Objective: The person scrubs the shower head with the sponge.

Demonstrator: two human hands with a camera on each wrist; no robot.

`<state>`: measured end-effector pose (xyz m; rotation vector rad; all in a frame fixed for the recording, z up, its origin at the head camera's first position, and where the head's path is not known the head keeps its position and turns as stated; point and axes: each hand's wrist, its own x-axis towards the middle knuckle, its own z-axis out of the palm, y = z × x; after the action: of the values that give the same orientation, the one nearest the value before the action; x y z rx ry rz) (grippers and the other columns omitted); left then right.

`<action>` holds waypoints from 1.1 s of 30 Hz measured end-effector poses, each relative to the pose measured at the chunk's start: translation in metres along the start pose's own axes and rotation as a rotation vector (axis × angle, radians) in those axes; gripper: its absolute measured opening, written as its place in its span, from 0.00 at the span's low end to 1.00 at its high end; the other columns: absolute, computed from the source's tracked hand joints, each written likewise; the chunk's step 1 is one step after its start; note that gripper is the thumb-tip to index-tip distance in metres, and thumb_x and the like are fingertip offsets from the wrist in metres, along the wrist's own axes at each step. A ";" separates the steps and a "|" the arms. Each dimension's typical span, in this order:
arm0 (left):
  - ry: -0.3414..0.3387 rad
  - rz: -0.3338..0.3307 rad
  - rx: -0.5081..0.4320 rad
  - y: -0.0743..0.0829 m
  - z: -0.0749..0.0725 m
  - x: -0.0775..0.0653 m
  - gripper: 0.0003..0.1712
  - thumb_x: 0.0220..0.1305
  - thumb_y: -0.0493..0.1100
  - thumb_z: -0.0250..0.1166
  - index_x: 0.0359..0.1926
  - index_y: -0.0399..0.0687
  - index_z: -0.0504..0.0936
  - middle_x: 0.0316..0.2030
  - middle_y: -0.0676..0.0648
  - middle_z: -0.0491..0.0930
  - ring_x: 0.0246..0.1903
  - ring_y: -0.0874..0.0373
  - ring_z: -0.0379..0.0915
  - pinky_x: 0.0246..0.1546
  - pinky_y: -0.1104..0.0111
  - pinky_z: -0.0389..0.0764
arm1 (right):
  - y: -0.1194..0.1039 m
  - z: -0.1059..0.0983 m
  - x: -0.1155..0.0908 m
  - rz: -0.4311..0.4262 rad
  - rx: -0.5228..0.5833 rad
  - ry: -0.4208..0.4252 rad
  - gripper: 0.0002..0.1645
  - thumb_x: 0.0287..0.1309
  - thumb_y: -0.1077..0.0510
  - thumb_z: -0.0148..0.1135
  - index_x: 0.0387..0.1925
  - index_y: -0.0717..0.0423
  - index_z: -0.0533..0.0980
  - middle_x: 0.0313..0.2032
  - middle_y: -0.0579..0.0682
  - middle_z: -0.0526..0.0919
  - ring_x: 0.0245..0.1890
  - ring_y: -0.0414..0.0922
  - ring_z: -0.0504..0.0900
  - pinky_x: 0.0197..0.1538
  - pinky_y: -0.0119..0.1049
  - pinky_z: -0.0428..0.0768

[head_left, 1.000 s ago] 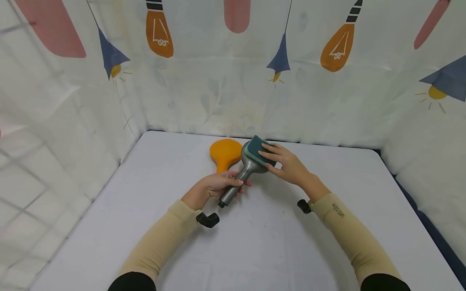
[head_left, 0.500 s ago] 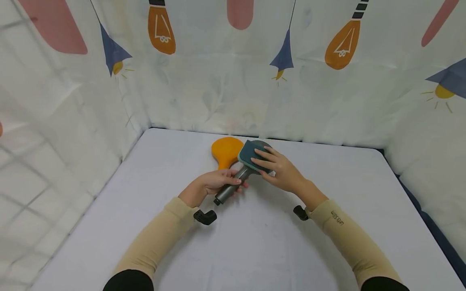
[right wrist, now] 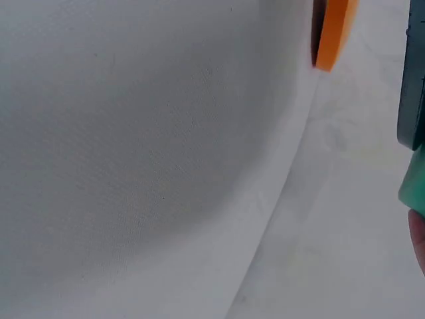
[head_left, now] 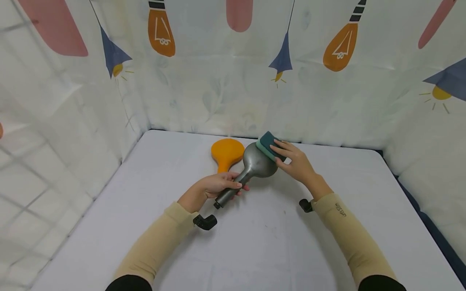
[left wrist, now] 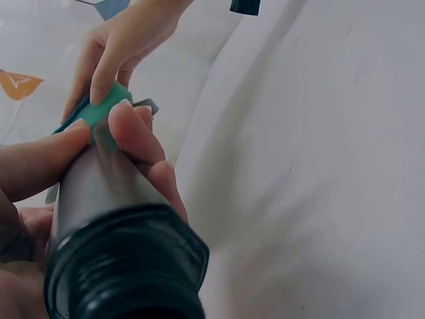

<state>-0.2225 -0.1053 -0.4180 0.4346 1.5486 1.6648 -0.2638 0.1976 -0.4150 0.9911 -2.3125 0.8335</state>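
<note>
A grey handheld shower head (head_left: 260, 163) is held up over the table, its round head pointing away and to the right. My left hand (head_left: 217, 186) grips its handle, thumb on top. In the left wrist view the handle (left wrist: 109, 183) ends in a dark threaded connector (left wrist: 133, 272) nearest the camera. With its fingers spread over the dark teal side, my right hand (head_left: 296, 163) holds a two-tone green sponge (head_left: 268, 143) against the upper right edge of the shower head. Only a corner of the sponge (right wrist: 415, 183) and one fingertip show in the right wrist view.
An orange paddle-shaped thing (head_left: 227, 152) lies on the white table (head_left: 262, 242) just left of the shower head, its narrow end hidden behind my left hand. Patterned cloth walls (head_left: 225, 93) stand at the back and sides.
The sponge slid down and left across the shower head, then back up and right to its far edge, uncovering most of the round back. My left hand keeps its grip, nearly still.
</note>
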 end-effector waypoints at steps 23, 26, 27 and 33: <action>0.096 -0.053 -0.077 -0.006 0.024 0.011 0.25 0.80 0.34 0.49 0.72 0.28 0.58 0.51 0.45 0.81 0.38 0.59 0.76 0.37 0.70 0.79 | -0.006 0.004 -0.001 0.081 0.043 -0.067 0.26 0.62 0.68 0.67 0.62 0.60 0.80 0.67 0.60 0.75 0.69 0.64 0.68 0.67 0.61 0.68; 0.098 -0.051 -0.085 -0.007 0.025 0.013 0.26 0.80 0.34 0.49 0.72 0.28 0.57 0.50 0.45 0.81 0.37 0.59 0.76 0.37 0.70 0.79 | -0.016 0.008 -0.002 -0.058 0.021 -0.098 0.26 0.59 0.68 0.69 0.60 0.59 0.81 0.65 0.61 0.77 0.67 0.67 0.69 0.66 0.63 0.69; 0.099 -0.051 -0.087 -0.008 0.025 0.014 0.26 0.80 0.34 0.49 0.72 0.28 0.57 0.50 0.44 0.80 0.37 0.59 0.76 0.37 0.70 0.79 | -0.019 0.009 -0.002 -0.109 0.020 -0.109 0.26 0.57 0.68 0.70 0.60 0.59 0.82 0.64 0.61 0.77 0.66 0.68 0.70 0.65 0.64 0.70; 0.115 -0.066 -0.082 -0.011 0.025 0.016 0.27 0.80 0.34 0.50 0.72 0.29 0.55 0.50 0.44 0.81 0.38 0.58 0.76 0.37 0.69 0.79 | -0.022 0.009 0.000 -0.170 0.040 -0.136 0.26 0.55 0.70 0.71 0.58 0.59 0.83 0.63 0.61 0.78 0.66 0.68 0.70 0.65 0.63 0.70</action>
<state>-0.2104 -0.0775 -0.4276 0.2457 1.5539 1.7205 -0.2483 0.1789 -0.4140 1.2771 -2.2910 0.7671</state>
